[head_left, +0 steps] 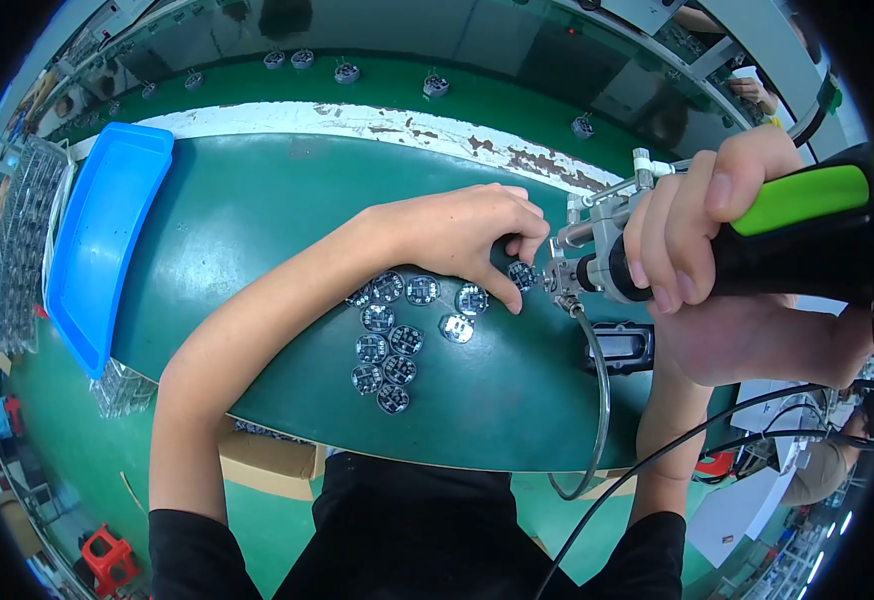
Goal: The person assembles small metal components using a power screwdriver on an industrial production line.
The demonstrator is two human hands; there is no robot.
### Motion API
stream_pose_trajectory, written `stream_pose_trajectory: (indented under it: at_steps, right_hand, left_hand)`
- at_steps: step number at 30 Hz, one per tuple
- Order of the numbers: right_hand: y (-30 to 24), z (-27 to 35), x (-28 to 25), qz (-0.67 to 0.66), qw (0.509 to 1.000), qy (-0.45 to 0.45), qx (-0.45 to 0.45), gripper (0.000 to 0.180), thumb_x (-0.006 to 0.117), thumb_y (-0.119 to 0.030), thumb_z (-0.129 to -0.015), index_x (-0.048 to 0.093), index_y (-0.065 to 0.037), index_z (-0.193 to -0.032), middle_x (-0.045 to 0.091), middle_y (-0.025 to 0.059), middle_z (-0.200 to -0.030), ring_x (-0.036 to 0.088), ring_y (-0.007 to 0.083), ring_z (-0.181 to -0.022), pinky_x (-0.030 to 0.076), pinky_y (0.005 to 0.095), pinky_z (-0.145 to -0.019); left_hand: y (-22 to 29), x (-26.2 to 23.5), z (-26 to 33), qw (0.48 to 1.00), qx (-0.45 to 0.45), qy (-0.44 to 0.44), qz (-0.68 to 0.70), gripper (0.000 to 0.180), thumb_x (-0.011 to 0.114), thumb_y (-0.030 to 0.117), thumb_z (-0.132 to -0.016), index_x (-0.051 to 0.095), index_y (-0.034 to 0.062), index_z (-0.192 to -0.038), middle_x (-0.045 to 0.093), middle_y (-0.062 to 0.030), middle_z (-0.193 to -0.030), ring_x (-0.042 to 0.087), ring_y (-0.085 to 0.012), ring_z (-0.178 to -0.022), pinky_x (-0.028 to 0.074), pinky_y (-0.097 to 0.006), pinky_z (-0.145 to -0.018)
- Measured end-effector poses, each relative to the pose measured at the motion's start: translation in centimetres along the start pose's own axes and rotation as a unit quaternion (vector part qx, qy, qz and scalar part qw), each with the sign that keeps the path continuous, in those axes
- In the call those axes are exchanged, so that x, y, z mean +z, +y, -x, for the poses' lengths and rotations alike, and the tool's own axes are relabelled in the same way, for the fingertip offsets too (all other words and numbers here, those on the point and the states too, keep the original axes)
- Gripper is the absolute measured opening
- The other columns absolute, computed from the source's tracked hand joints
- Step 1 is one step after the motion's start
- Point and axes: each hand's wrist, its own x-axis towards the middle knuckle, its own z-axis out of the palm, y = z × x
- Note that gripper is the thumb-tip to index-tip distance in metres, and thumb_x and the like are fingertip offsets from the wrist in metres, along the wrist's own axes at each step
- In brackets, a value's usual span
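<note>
My left hand [462,230] reaches across the green table, thumb and fingers pinched on the edges of a small round circuit board [523,275]. My right hand [682,230] is wrapped round a powered screwdriver [802,200] with a black and green grip. Its metal nose, fitted with side cylinders and a clear hose [602,400], points left and meets or nearly meets the board; whether they touch I cannot tell. Several more round boards [406,340] lie loosely grouped under and in front of my left wrist. A black rectangular tray [625,347] sits below the screwdriver's nose.
A blue plastic tray [107,240] stands at the table's left end, beside stacked clear trays [29,245]. Beyond the worn white ledge [357,120], spaced round parts [347,73] sit on a green strip. A black cable [647,462] crosses at the right. Below the table's edge is a cardboard box [272,465].
</note>
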Motion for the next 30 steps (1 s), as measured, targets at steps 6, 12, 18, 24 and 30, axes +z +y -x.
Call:
stream_pose_trajectory:
  at_steps: [6, 12, 18, 24, 30]
  right_hand:
    - [0.0, 0.6, 0.1, -0.013, 1.000, 0.002, 0.012, 0.078, 0.070, -0.076, -0.083, 0.049, -0.007, -0.112, 0.051, -0.0037, -0.069, 0.053, 0.0084, -0.054, 0.046, 0.0254, -0.056]
    - [0.1, 1.0, -0.4, -0.024, 0.999, 0.009, 0.023, 0.078, 0.070, -0.076, -0.084, 0.050, -0.006, -0.112, 0.051, -0.0037, -0.069, 0.053, 0.0085, -0.055, 0.046, 0.0254, -0.056]
    - [0.1, 1.5, -1.1, -0.038, 0.999, 0.017, 0.034, 0.079, 0.070, -0.077, -0.084, 0.050, -0.006, -0.113, 0.050, -0.0036, -0.069, 0.053, 0.0086, -0.055, 0.046, 0.0254, -0.057]
    - [0.9, 0.1, -1.1, -0.046, 0.998, 0.019, 0.038, 0.080, 0.070, -0.077, -0.084, 0.050, -0.005, -0.114, 0.050, -0.0035, -0.069, 0.053, 0.0087, -0.055, 0.046, 0.0255, -0.057]
    - [-1.6, 0.3, -3.2, -0.072, 0.997, 0.008, 0.033, 0.082, 0.069, -0.078, -0.084, 0.049, -0.005, -0.114, 0.049, -0.0037, -0.069, 0.052, 0.0086, -0.055, 0.045, 0.0252, -0.057]
  left_hand:
    - [-0.2, 0.3, 0.2, 1.000, 0.005, 0.014, 0.014, 0.045, 0.094, 0.030, -0.070, 0.059, 0.0038, -0.083, 0.059, -0.0065, -0.083, 0.054, -0.0266, -0.088, 0.047, -0.040, -0.080]
    - [-0.2, 0.3, 0.1, 1.000, 0.004, 0.014, 0.013, 0.046, 0.094, 0.030, -0.070, 0.058, 0.0038, -0.082, 0.060, -0.0067, -0.083, 0.054, -0.0272, -0.088, 0.047, -0.040, -0.080]
    - [0.1, 0.3, 0.1, 1.000, 0.008, 0.020, 0.001, 0.047, 0.094, 0.031, -0.070, 0.057, 0.0038, -0.081, 0.059, -0.0069, -0.081, 0.054, -0.0272, -0.087, 0.046, -0.040, -0.080]
    - [0.2, 0.2, -0.1, 1.000, -0.008, 0.012, 0.007, 0.047, 0.093, 0.031, -0.071, 0.056, 0.0036, -0.080, 0.058, -0.0074, -0.081, 0.053, -0.0281, -0.086, 0.046, -0.040, -0.079]
    - [1.0, -0.8, 0.4, 0.998, -0.028, -0.019, -0.061, 0.038, 0.091, 0.025, -0.075, 0.068, 0.0029, -0.096, 0.062, -0.0077, -0.092, 0.060, -0.0271, -0.094, 0.050, -0.040, -0.086]
